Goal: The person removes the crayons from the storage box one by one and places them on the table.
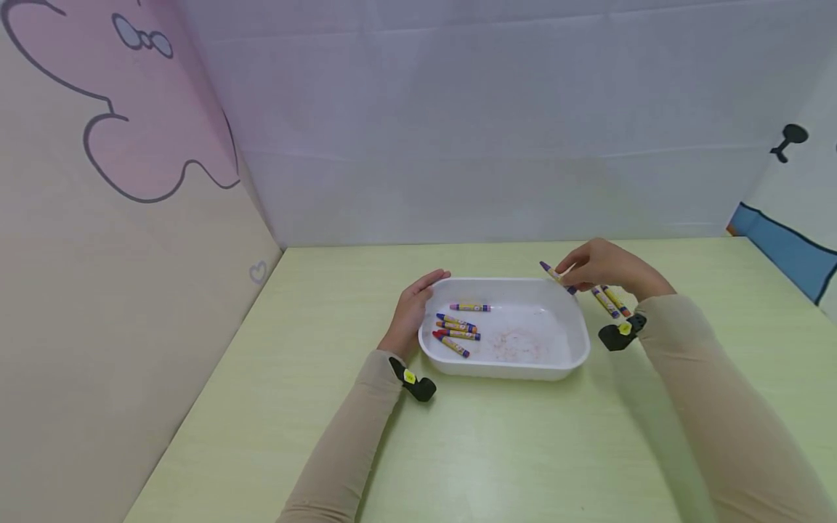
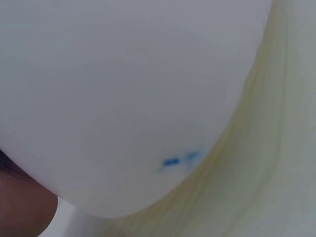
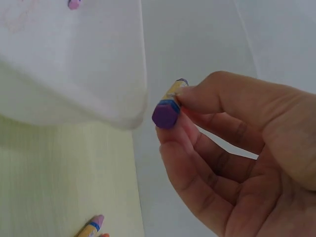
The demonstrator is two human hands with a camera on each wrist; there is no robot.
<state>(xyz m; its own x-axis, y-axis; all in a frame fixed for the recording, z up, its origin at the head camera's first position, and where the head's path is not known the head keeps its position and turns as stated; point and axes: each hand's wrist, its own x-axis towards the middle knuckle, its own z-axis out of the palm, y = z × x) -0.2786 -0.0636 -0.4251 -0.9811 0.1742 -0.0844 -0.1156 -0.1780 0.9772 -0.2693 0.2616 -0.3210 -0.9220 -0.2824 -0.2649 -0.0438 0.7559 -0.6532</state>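
A white plastic tray (image 1: 516, 367) stands on the table, with several crayons in its left part, among them a pink-purple crayon (image 1: 470, 308) and a red-tipped crayon (image 1: 461, 335). My left hand (image 1: 407, 316) holds the tray's left end at the rim; in the left wrist view the tray wall (image 2: 123, 98) hides most of its fingers. Over the right far corner, my right hand (image 1: 604, 265) pinches a purple crayon (image 3: 170, 103) between thumb and fingertips. Beneath that hand, two more crayons (image 1: 604, 302) lie on the table, right of the tray.
The light green table (image 1: 458, 450) meets a pale wall (image 1: 458, 145) at its far edge. Another wall with a pink cartoon drawing (image 1: 157, 131) rises at the left. Faint reddish scribbles (image 1: 519, 345) mark the tray floor.
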